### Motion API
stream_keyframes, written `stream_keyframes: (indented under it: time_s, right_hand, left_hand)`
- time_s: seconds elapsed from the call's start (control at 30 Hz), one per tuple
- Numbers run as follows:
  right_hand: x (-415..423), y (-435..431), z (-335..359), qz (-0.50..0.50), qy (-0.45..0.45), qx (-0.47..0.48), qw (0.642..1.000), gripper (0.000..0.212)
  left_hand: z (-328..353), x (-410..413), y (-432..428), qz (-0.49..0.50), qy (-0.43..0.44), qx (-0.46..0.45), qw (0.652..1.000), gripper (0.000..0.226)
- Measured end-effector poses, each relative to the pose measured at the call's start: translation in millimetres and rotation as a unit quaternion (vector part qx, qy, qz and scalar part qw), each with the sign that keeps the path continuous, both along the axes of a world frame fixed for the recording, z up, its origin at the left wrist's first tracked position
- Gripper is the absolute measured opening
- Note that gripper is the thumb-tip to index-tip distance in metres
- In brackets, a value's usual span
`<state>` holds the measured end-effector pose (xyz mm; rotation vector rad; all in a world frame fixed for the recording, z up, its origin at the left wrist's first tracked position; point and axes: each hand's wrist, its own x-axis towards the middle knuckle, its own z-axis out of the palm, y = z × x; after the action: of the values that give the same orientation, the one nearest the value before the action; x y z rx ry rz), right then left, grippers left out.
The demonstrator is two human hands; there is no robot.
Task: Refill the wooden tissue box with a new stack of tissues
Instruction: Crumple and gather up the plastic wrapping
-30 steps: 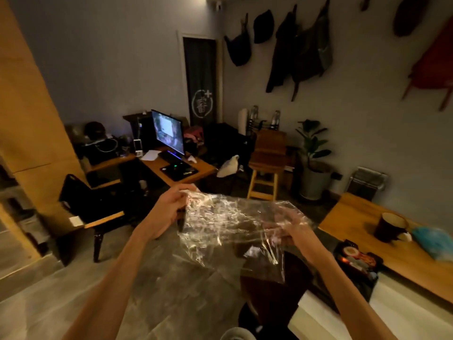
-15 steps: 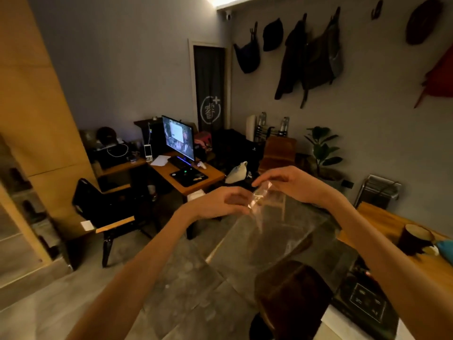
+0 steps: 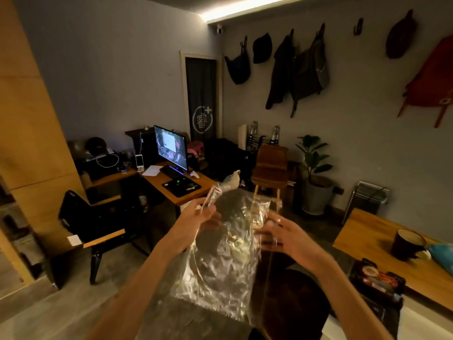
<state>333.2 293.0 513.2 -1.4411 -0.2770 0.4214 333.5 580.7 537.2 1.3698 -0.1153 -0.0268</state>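
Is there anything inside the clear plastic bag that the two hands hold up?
The plastic bag looks empty; the floor shows through its crinkled film. The left hand pinches its top corner, the right hand its other edge. No tissues are visible.

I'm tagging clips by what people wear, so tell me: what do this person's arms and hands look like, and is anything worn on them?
Both forearms are bare right down to the bottom edge of the head view; no sleeve, watch or bracelet shows. The left hand has no glove. The right hand is also ungloved, with pale glints on its fingers that may be a ring or the nails; the dim light leaves that unclear.
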Motion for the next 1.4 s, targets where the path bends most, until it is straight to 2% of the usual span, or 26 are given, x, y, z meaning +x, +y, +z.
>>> stream_keyframes:
  time_s: [0.1, 0.23, 0.37, 0.5, 0.67, 0.8, 0.93, 1.0, 1.13, 1.23, 1.4]
  right_hand:
    - [-8.6, 22.9, -9.1, -0.075, -0.025, -0.018, 0.997, 0.052]
    - [-11.4, 32.4, -9.2, -0.054, -0.019, -0.008, 0.998, 0.036]
    - [-7.8, 37.7, -6.1, -0.069, -0.012, -0.006, 0.998, 0.038]
    - [-5.4, 44.1, 5.2, -0.080, -0.036, -0.010, 0.996, 0.030]
    - [-10.0, 42.6, 10.3, 0.004, -0.041, -0.025, 0.999, 0.032]
    - [-10.9, 36.8, 6.6, -0.037, -0.023, 0.028, 0.999, 0.026]
    - [-13.0, 24.8, 11.8, -0.030, 0.011, 0.076, 0.997, 0.032]
    - [-17.1, 18.9, 15.6, -0.004, 0.007, 0.040, 0.999, 0.037]
    - [-19.9, 10.1, 19.8, 0.021, -0.005, 0.002, 1.000, 0.036]
    - [-19.5, 5.9, 21.8, 0.028, -0.014, -0.024, 0.999, 0.037]
    - [-17.3, -0.4, 15.1, 0.106, 0.031, 0.032, 0.993, 0.046]
  left_hand:
    - [-15.6, -4.6, 5.9, 0.012, 0.009, 0.033, 0.999, 0.040]
    - [-18.2, -14.4, 16.8, -0.036, 0.036, -0.043, 0.998, 0.034]
    - [-16.1, -23.3, 29.5, -0.105, 0.053, -0.095, 0.989, 0.040]
    - [-7.1, -27.3, 29.5, -0.078, 0.039, -0.069, 0.994, 0.044]
    - [8.9, -31.3, 29.1, -0.087, 0.002, -0.166, 0.982, 0.056]
    - [3.5, -33.2, 28.0, -0.108, 0.013, -0.080, 0.991, 0.052]
    - [-14.8, -38.9, 21.6, -0.076, 0.018, 0.020, 0.997, 0.036]
    - [-14.9, -40.1, 19.9, -0.062, 0.010, 0.019, 0.998, 0.031]
    - [-6.9, -42.1, 18.5, -0.073, 0.047, 0.020, 0.996, 0.029]
    - [-6.5, -44.7, 21.3, -0.052, 0.031, 0.043, 0.997, 0.026]
    - [-13.6, -53.8, 26.0, -0.014, -0.023, 0.042, 0.999, 0.025]
